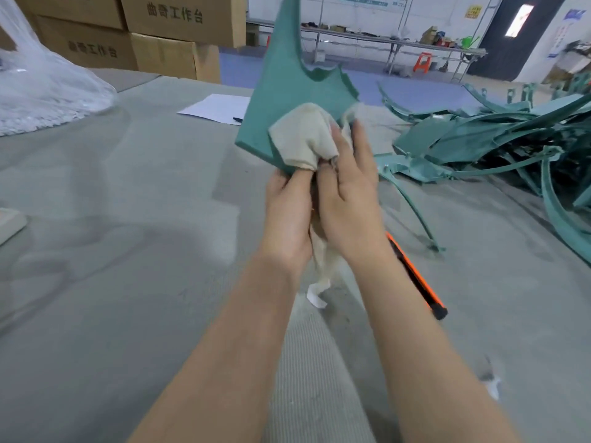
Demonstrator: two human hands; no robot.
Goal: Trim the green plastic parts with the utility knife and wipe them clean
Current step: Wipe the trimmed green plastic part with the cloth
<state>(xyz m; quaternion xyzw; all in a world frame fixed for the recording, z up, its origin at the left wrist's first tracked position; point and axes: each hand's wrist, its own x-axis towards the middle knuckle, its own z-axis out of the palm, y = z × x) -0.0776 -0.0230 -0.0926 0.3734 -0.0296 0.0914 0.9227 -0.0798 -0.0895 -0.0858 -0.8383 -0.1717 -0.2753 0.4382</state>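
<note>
Left hand point(287, 212) grips the green part point(287, 91) low, fingers hidden; right hand point(348, 193) bunches a cloth point(300, 135) against it.

The green part point(287, 91) you hold stands upright, flat face toward you, a beige cloth point(302, 139) draped over its lower corner. Your orange utility knife point(421, 282) lies flat; more green parts point(479, 139) pile at right.
</note>
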